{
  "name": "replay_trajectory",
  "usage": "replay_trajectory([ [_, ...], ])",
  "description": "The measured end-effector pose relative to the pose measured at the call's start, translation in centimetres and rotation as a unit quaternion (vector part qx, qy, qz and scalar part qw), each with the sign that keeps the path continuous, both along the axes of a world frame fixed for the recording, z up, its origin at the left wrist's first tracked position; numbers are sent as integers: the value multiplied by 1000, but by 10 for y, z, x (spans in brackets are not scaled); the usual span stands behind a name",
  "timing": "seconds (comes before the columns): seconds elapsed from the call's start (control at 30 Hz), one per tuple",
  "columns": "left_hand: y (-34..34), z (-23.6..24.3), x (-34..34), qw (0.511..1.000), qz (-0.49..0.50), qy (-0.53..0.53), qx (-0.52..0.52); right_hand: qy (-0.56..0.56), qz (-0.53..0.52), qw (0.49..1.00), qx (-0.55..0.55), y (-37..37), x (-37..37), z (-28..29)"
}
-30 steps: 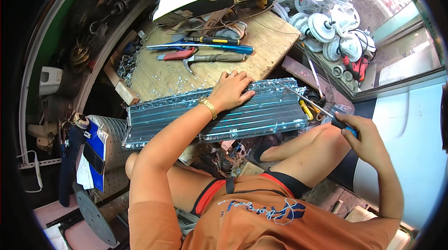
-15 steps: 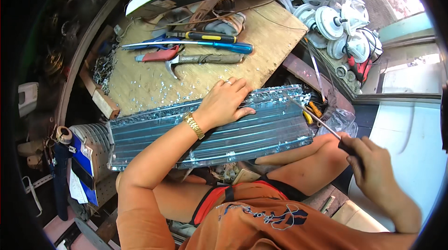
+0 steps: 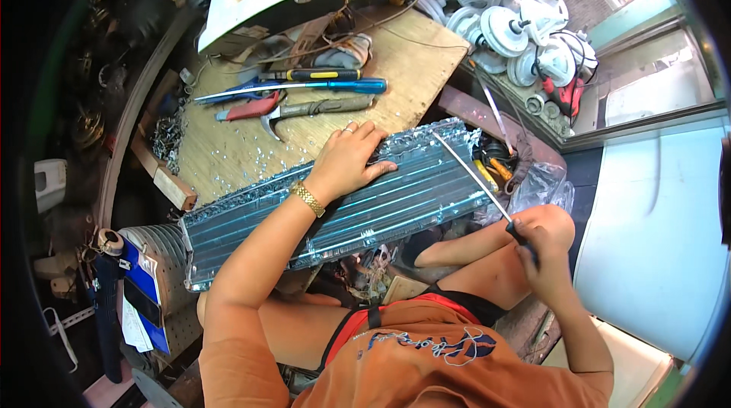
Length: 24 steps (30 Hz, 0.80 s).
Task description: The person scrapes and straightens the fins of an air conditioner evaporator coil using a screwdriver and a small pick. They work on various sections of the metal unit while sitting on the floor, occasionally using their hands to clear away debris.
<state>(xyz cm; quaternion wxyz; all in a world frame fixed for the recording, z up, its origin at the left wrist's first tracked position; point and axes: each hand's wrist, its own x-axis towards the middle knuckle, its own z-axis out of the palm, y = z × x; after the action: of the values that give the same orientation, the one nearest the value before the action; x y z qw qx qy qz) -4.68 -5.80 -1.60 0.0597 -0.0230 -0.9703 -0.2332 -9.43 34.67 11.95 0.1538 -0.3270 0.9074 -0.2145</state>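
On the panel [image 3: 415,183], the screwdriver [image 3: 474,177] clasped in right hand [image 3: 547,252] may slip, if pushed hard, toward the loosely spread left hand [image 3: 349,164].

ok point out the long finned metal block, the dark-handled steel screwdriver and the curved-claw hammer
Long finned metal block [image 3: 388,196]: head view, ridged upper face
Dark-handled steel screwdriver [image 3: 474,177]: head view, middle of the shaft
Curved-claw hammer [image 3: 327,106]: head view, middle of the handle

Shiny metal panel [image 3: 400,199], rough-edged
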Motion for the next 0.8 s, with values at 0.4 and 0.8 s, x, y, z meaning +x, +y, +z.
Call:
replay_trajectory([
  [0.4, 3, 5, -1, 1000, -6, -30, -2, -52, 2, 998, 37, -27, -42, 68],
  [0.8, -2, 2, -5, 999, -24, -13, 32, -134, -45, 984, 111, -70, -64, 100],
])
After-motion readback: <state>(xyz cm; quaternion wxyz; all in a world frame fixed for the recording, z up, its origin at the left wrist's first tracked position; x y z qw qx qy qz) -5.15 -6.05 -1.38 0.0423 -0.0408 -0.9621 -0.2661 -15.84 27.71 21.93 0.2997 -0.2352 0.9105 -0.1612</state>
